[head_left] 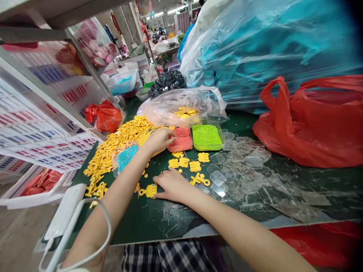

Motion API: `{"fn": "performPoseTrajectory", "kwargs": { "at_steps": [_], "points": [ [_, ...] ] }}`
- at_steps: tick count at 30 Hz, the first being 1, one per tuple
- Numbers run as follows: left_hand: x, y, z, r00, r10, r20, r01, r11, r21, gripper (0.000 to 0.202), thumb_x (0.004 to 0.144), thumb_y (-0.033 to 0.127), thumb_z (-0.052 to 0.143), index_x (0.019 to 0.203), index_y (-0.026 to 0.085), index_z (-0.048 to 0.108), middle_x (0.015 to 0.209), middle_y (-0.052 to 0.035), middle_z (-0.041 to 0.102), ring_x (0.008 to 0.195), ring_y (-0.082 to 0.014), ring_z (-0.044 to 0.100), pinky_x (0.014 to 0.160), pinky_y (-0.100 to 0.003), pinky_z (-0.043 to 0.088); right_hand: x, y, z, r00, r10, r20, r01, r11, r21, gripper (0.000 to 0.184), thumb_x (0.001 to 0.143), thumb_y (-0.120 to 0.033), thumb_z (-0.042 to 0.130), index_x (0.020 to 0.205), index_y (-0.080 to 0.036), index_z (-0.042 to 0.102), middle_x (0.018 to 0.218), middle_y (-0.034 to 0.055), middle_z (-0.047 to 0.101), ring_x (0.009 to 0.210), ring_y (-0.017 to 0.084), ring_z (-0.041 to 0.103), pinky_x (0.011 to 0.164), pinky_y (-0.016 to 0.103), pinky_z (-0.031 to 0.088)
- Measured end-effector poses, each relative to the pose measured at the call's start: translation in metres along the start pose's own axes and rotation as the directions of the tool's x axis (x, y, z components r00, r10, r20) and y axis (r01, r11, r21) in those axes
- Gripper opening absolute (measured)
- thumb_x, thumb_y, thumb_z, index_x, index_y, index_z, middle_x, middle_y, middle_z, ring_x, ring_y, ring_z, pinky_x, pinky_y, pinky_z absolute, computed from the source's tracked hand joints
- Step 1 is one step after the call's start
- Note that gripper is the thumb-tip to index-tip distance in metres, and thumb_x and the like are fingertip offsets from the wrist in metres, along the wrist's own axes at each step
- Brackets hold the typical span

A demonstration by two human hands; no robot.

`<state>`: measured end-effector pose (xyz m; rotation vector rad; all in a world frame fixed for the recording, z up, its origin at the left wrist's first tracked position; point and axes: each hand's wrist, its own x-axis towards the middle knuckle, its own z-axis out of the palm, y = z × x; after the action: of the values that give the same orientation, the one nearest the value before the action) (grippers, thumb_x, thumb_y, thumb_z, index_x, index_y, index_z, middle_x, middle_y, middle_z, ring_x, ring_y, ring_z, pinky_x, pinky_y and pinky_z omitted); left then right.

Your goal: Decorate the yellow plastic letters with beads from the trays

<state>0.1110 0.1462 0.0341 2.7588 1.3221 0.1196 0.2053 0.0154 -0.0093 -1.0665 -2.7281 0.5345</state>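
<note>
My left hand [160, 139] reaches forward over the green table [159, 219], its fingers curled at the edge of the tray of red beads [182, 139]; what it pinches is hidden. My right hand [171, 185] lies palm down on the table, fingers pressed on small yellow plastic pieces [187, 164]. One yellow piece [149, 190] lies just left of that hand. A tray of green beads [207, 136] stands right of the red one, a tray of blue beads [126, 156] under my left forearm. A big heap of yellow parts [119, 141] spreads to the left.
Several clear plastic lids [241, 162] are scattered to the right. A red bag [314, 121] and a large blue-tinted plastic bale [269, 49] fill the right side. A clear bag with yellow parts [184, 107] lies behind the trays. Shelving [42, 113] rises on the left.
</note>
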Motion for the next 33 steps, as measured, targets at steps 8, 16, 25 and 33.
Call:
{"fn": "performPoseTrajectory", "kwargs": {
  "at_steps": [8,16,25,33],
  "points": [
    [0.04,0.017,0.005,0.965,0.065,0.252,-0.072,0.997,0.017,0.019,0.082,0.026,0.059,0.086,0.015,0.073,0.078,-0.0067,0.07,0.065,-0.0157,0.056,0.059,-0.025,0.035,0.001,0.002,0.002,1.0,-0.009,-0.014,0.009,1.0,-0.014,0.039,0.083,-0.047,0.066,0.103,-0.013,0.062,0.094,0.0111,0.071,0.095,0.028,0.063,0.082,0.038,0.04],
    [0.05,0.017,0.016,0.955,0.065,0.291,-0.065,0.998,-0.01,0.025,0.073,0.035,0.066,0.086,0.015,0.073,0.079,-0.0063,0.07,0.065,-0.0165,0.055,0.059,-0.025,0.034,0.0,0.001,0.002,1.0,-0.014,-0.025,0.013,1.0,-0.016,0.039,0.082,-0.047,0.066,0.102,-0.014,0.063,0.094,0.0108,0.071,0.095,0.027,0.063,0.08,0.037,0.039],
    [0.047,0.018,0.02,0.974,0.042,0.221,-0.037,0.999,-0.027,0.011,0.073,0.016,0.062,0.065,0.014,0.068,0.06,-0.0022,0.063,0.055,-0.0137,0.048,0.057,-0.026,0.033,0.001,0.001,0.004,0.999,-0.023,-0.033,0.023,1.0,-0.021,0.039,0.083,-0.048,0.066,0.1,-0.013,0.063,0.094,0.0108,0.071,0.092,0.026,0.063,0.079,0.035,0.038],
    [-0.028,0.035,-0.011,0.97,-0.078,-0.231,0.051,0.991,-0.121,0.025,0.093,0.031,0.052,0.091,0.012,0.068,0.093,-0.0086,0.066,0.089,-0.0207,0.057,0.079,-0.03,0.04,0.002,0.002,0.008,0.999,-0.024,-0.035,0.024,1.0,-0.009,0.036,0.081,-0.047,0.068,0.096,-0.015,0.063,0.092,0.0091,0.07,0.09,0.025,0.063,0.077,0.034,0.038]
  ]
}}
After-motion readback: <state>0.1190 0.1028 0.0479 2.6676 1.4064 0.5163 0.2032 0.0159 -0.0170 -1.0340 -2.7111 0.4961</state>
